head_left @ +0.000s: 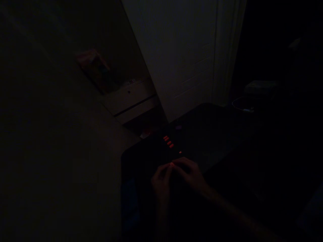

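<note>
Red piece [172, 164] is sitting between the two hands, over the near part of the counter [202, 134]; darkness is hiding whether it is one part or two. Left hand [160, 179]: thumb and fingers are apparently pinching it from the left. Right hand [191, 173]: thumb and fingers are pinching it from the right, tips meeting the left ones. Red bit [180, 152] is lying just beyond the right fingers; red strips [169, 143] are lying in a slanting row, farther and more to the left. Purple block [178, 127] is resting near the far edge.

Risks, judged: the piece is offering little surface to so many fingertips, so a slight twist could be popping it loose; dimness would be making it hard to find. A careless far-going sweep of the right hand could be knocking the bit away.
</note>
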Demonstrator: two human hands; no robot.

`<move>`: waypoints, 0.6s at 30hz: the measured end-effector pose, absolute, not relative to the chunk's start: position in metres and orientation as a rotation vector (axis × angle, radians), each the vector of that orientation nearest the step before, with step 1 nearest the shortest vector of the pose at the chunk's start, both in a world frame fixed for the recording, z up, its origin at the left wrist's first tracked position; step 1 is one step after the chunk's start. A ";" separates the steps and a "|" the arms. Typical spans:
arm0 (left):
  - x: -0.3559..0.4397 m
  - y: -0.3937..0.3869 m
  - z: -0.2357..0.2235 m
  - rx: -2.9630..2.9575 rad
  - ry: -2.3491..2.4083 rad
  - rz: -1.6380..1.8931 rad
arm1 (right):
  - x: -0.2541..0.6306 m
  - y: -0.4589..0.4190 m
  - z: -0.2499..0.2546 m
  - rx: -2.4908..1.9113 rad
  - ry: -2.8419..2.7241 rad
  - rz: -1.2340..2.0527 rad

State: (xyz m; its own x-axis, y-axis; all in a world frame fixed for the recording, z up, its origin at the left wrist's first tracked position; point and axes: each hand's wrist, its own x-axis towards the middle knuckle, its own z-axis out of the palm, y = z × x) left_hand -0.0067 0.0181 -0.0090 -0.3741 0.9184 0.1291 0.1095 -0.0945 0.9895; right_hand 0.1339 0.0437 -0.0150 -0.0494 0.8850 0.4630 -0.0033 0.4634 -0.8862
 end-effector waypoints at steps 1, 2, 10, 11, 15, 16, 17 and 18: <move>-0.007 0.018 -0.009 1.158 1.506 1.542 | 0.134 0.044 -0.015 -0.822 -1.444 0.883; -0.007 0.018 -0.010 1.164 1.502 1.543 | 0.135 0.044 -0.015 -0.816 -1.448 0.890; -0.008 0.018 -0.010 1.190 1.525 1.544 | 0.137 0.045 -0.016 -0.796 -1.470 0.914; -0.008 0.018 -0.010 1.188 1.523 1.547 | 0.137 0.045 -0.015 -0.790 -1.473 0.916; -0.008 0.018 -0.011 1.181 1.517 1.560 | 0.138 0.045 -0.013 -0.791 -1.480 0.927; -0.008 0.017 -0.011 1.173 1.519 1.562 | 0.138 0.045 -0.013 -0.791 -1.479 0.927; -0.007 0.017 -0.010 1.163 1.521 1.563 | 0.138 0.045 -0.013 -0.791 -1.479 0.926; -0.007 0.017 -0.010 1.151 1.522 1.563 | 0.138 0.045 -0.013 -0.792 -1.477 0.925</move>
State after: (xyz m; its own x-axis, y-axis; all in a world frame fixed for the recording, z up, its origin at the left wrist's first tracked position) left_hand -0.0070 0.0172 -0.0100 -0.3930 0.9088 0.1405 0.1167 -0.1023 0.9879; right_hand 0.1379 0.0445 -0.0126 -0.1084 0.8817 0.4591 -0.0283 0.4589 -0.8880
